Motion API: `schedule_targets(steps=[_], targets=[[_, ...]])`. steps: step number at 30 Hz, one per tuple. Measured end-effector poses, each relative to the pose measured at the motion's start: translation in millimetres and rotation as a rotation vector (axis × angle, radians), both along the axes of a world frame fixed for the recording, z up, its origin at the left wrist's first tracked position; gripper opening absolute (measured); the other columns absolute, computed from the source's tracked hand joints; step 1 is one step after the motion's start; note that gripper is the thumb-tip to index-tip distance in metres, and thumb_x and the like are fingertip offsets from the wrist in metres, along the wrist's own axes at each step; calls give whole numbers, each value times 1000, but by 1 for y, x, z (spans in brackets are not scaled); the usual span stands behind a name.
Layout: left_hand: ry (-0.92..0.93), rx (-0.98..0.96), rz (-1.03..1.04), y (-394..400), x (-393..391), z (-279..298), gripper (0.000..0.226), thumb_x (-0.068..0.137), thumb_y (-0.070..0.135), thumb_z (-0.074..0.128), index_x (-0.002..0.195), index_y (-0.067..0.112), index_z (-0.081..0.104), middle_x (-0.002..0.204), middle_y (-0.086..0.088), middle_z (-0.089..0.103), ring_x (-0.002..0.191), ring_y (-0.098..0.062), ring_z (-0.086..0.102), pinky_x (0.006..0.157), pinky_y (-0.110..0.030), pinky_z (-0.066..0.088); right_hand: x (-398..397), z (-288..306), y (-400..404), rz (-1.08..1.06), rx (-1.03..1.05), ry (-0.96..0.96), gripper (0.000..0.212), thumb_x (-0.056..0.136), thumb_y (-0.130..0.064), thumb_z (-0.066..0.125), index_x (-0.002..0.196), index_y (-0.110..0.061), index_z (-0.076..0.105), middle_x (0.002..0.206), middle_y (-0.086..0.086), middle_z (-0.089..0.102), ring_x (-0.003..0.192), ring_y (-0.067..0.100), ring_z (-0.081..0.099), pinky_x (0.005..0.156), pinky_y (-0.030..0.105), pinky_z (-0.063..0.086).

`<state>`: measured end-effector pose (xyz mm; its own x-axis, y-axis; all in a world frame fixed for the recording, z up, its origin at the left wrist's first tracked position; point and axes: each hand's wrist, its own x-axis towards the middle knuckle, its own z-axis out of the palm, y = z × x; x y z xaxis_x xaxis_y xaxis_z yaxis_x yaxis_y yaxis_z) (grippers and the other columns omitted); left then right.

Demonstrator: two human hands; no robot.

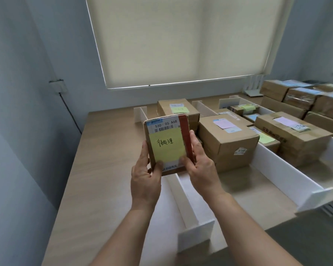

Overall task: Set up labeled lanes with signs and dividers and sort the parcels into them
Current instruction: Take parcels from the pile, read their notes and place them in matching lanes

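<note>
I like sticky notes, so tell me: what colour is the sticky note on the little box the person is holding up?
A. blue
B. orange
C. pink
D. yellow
D: the small parcel, held between the left hand and right hand, has a yellow sticky note with handwriting on its front.

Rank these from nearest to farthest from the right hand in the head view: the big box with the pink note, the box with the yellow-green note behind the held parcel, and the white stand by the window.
1. Big box with the pink note: just right of the right hand.
2. Box with the yellow-green note: farther back, behind the held parcel.
3. White stand: far right, by the window blind.
</note>
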<state>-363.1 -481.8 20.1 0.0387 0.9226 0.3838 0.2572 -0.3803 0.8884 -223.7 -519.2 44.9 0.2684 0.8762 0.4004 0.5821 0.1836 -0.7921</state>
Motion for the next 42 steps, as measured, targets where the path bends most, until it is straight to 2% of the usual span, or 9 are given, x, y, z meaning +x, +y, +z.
schedule_targets(steps=[6,9,14,17,24,30,32,35,42], targets=[[26,-8,26,-33,53,4,70,94,19,53,139,58,17,121,25,47,123,-17,47,95,-47,50,50,-2,-28,1,-6,27,69,94,-13,53,145,-43,16,131,-4,55,110,17,57,95,30,48],[55,-28,36,-45,74,2,67,89,29,49,139,59,15,119,32,47,119,-18,48,95,-47,50,70,-10,-34,-18,-25,46,69,93,-15,55,147,-40,21,131,-4,57,105,19,59,93,35,48],[163,-155,58,-48,106,-9,66,95,19,49,147,40,15,136,11,47,121,-19,47,98,-41,47,100,-29,-33,-57,-124,80,62,91,-18,57,145,-34,30,127,-3,60,108,21,59,94,39,47],[236,-295,57,-36,120,-16,65,96,21,47,149,37,14,133,5,51,115,-18,51,91,-34,48,115,-41,-19,-66,-276,68,60,91,-21,56,145,-31,32,124,0,62,109,23,58,94,40,46],[445,-559,68,11,150,-39,60,93,16,39,147,31,19,125,1,56,107,-20,55,79,-29,45,139,-71,22,-90,-538,105,62,84,-23,56,142,-33,38,121,-5,64,109,17,58,93,34,47],[553,-697,43,49,173,-69,55,92,16,40,143,26,24,124,0,56,107,-19,55,81,-32,49,159,-93,58,-85,-691,97,51,84,-22,54,132,-37,47,116,-11,64,103,12,59,87,34,50],[584,-722,44,58,177,-77,55,93,18,42,144,24,22,127,-1,54,110,-19,55,81,-31,50,162,-101,67,-76,-727,81,45,84,-22,54,127,-36,51,114,-12,64,101,12,60,85,33,51],[639,-764,75,68,183,-82,54,96,20,40,145,24,19,130,-2,51,111,-19,53,74,-27,40,166,-109,84,-67,-783,11,38,83,-28,54,120,-36,55,113,-11,64,99,15,59,80,29,48],[617,-796,132,93,189,-84,50,92,15,39,138,32,30,126,1,55,103,-20,54,74,-29,39,171,-115,118,-64,-817,-61,30,83,-30,50,113,-33,55,109,-8,65,95,19,60,79,34,51]])
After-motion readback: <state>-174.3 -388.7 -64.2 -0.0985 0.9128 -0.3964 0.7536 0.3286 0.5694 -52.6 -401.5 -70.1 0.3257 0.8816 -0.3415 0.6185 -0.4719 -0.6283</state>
